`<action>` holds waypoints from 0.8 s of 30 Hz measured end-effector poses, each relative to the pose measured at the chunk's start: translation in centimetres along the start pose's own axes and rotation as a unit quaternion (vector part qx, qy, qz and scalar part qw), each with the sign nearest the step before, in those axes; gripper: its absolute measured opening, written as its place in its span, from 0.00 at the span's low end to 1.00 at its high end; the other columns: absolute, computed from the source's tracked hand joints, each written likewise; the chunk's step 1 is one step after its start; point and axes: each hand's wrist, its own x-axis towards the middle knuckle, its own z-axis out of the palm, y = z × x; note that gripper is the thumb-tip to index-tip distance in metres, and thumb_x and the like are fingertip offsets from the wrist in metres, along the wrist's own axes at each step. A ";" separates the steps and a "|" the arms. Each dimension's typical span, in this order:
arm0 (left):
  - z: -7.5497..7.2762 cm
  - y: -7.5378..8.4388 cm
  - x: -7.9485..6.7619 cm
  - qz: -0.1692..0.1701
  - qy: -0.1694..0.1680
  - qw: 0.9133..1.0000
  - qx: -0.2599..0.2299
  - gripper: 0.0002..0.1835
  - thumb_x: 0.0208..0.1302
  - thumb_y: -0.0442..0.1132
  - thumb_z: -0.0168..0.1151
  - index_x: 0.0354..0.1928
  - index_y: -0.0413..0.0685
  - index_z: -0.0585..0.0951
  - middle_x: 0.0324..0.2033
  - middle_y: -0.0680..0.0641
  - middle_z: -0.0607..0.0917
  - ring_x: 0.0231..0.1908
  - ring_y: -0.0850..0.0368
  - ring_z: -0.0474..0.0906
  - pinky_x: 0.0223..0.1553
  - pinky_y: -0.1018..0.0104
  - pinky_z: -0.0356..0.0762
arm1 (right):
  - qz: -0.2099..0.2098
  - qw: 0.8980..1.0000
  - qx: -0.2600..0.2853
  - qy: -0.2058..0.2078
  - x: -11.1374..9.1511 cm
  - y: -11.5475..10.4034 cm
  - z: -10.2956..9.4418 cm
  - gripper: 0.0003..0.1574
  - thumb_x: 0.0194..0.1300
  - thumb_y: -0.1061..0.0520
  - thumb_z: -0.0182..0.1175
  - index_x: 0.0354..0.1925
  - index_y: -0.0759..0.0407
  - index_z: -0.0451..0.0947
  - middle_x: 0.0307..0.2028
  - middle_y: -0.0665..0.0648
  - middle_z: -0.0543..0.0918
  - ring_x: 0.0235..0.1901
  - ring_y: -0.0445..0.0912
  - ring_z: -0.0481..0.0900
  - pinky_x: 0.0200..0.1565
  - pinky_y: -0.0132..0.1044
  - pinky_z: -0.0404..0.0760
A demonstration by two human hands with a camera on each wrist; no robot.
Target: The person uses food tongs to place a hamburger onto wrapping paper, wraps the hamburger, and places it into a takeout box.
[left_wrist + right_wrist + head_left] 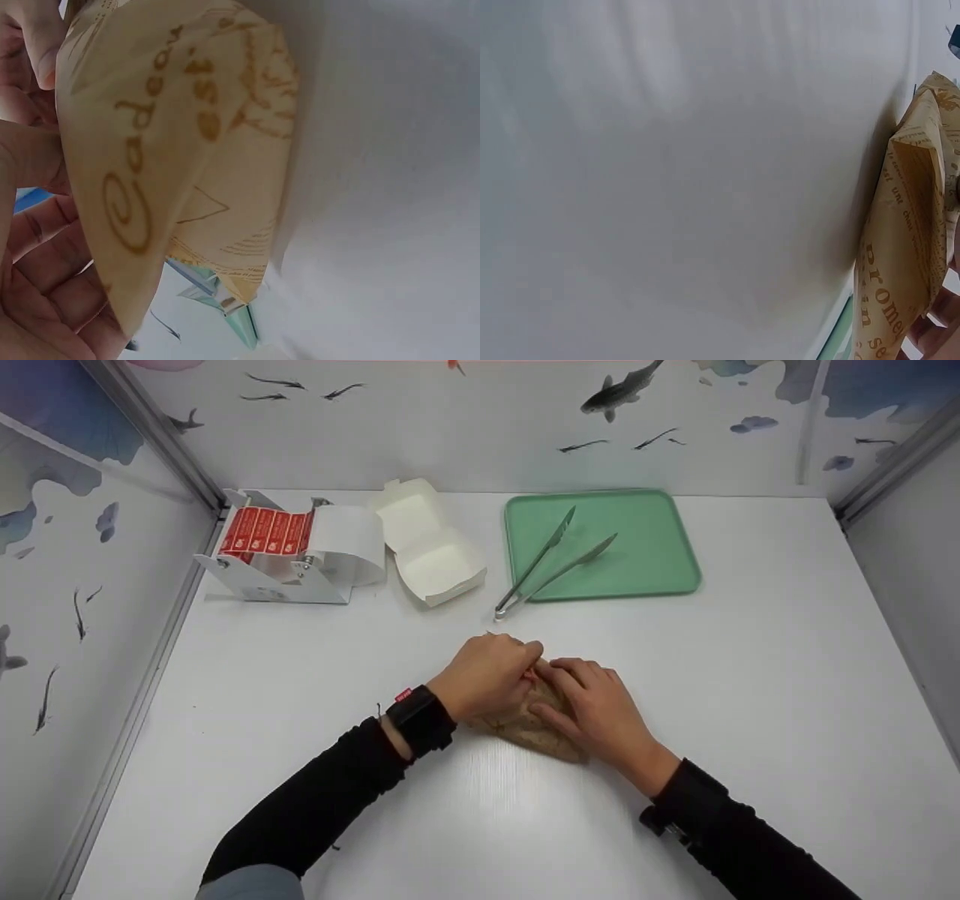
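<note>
A brown printed paper wrap lies at the centre of the head view, on the white bench, creased and partly covered by both hands. The left wrist view shows dark lettering across it, with "Cadeau" and "est" legible; in the right wrist view, a fold at the right edge of the frame gapes into a shadowed pocket. What the paper contains cannot be told.

The left hand, left of centre, has its grip clamped on the wrap's upper edge, fingers curled. The right hand, right of centre, holds the wrap's other side, its grip closed around the paper with thumb and fingers bent. A black wrist device sits on the left wrist, and black sleeves run to the lower left and lower right of the frame.

Above the hands, metal tongs stand spread, their tips over a green tray at upper centre-right and their hinge on the bench just beside the tray's lower left corner. At upper centre, a white carton lies unfolded, lid back. Near it at upper left, a label dispenser carries a roll of red labels. White panels painted with fish close off the top of the frame.
</note>
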 end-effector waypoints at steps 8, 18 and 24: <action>-0.8 -0.6 -0.6 0.000 -0.045 0.997 -0.063 0.07 0.64 0.43 0.65 0.37 0.47 0.85 0.28 0.51 0.87 0.30 0.56 0.83 0.32 0.59 0.82 | 0.003 1.000 -0.004 -0.017 0.0 -0.1 -0.1 0.35 0.73 0.39 0.68 0.70 0.53 0.78 0.59 0.57 0.84 0.57 0.57 0.84 0.53 0.59 0.84; 0.2 -1.6 -2.1 0.004 0.008 0.990 -0.139 0.11 0.77 0.39 0.60 0.52 0.51 0.89 0.46 0.52 0.93 0.46 0.58 0.89 0.50 0.59 0.87 | -0.040 0.999 -0.024 0.022 -0.1 -0.1 0.2 0.32 0.71 0.43 0.71 0.69 0.45 0.76 0.57 0.62 0.85 0.54 0.62 0.87 0.51 0.62 0.85; 1.0 -2.0 -2.5 -0.031 0.014 0.985 -0.167 0.16 0.75 0.46 0.68 0.57 0.46 0.86 0.51 0.49 0.92 0.55 0.53 0.87 0.61 0.56 0.83 | -0.056 0.997 -0.035 0.032 -0.1 -0.2 0.5 0.22 0.72 0.46 0.72 0.60 0.45 0.80 0.58 0.65 0.85 0.51 0.63 0.89 0.49 0.63 0.86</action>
